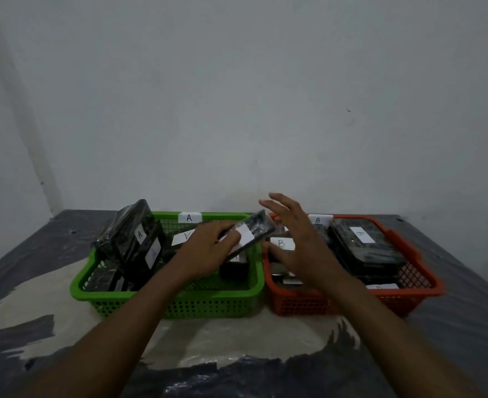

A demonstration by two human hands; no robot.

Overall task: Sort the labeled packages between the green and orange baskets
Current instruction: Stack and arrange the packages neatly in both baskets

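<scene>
Your left hand [205, 248] grips a black wrapped package [258, 228] by its near end, fingers curled round it and lying partly over its white label. The package hangs tilted above the right edge of the green basket [168, 297], just beside the orange basket [303, 301]. Your right hand [297, 242] is spread wide with straight fingers and holds nothing, above the left end of the orange basket and close to the package's far end. The first risk is a wrong sort. The letter on the held label is blurred and partly covered, so I cannot tell whether it belongs with the A tag [189, 217] on the green basket's far rim or the B tag [317, 220] on the orange one. Read it before you let go. The second risk is a fumble at the seam. If you pass the package across, the slick wrap and a grip at one end only could let it slip, and from here it could fall to either side of the two neighbouring rims. The third risk is a knock. The A packages [133, 231] at the green basket's far left corner lean upright, well above the rim, and a bump from your left forearm could tip them out onto the worktop [452, 326]. On the orange side the B stack [363, 242] along the right edge rises above the rim, so a package dropped on top may slide off. Set it flat in the lower left part instead.
</scene>
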